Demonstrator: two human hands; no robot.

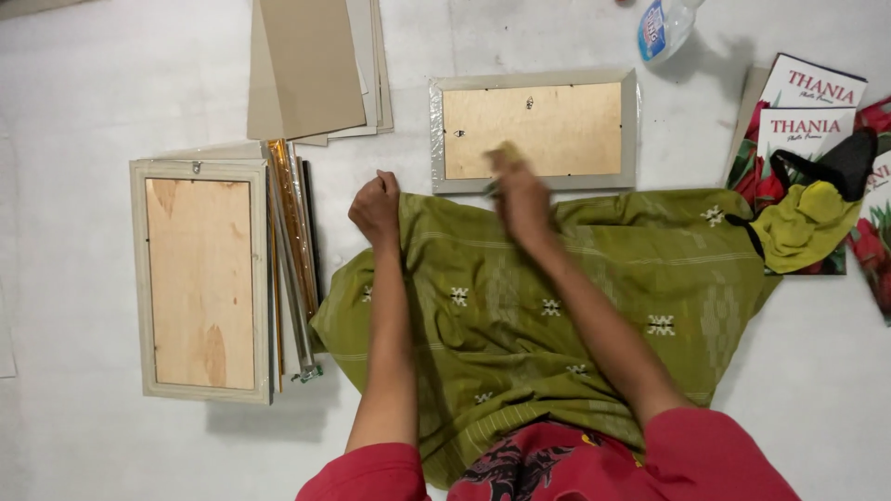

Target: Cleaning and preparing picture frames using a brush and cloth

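Nearest: olive-green patterned cloth (557, 306) spread over the lap. At its far edge, left hand (376, 209) fisted, knuckles down on the cloth rim, nothing visible in it. Right hand (520, 195) blurred, closed on a small pale piece — cannot tell what — touching the near rail of the grey picture frame with plywood back (534, 130), long axis left–right, just beyond; right hand nearer. Left: stack of frames (200, 278), face down. Beyond: cardboard sheets (311, 65), clear plastic bottle (664, 28).

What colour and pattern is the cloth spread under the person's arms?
The cloth is olive green with small white motifs and faint woven stripes; the head view shows it.
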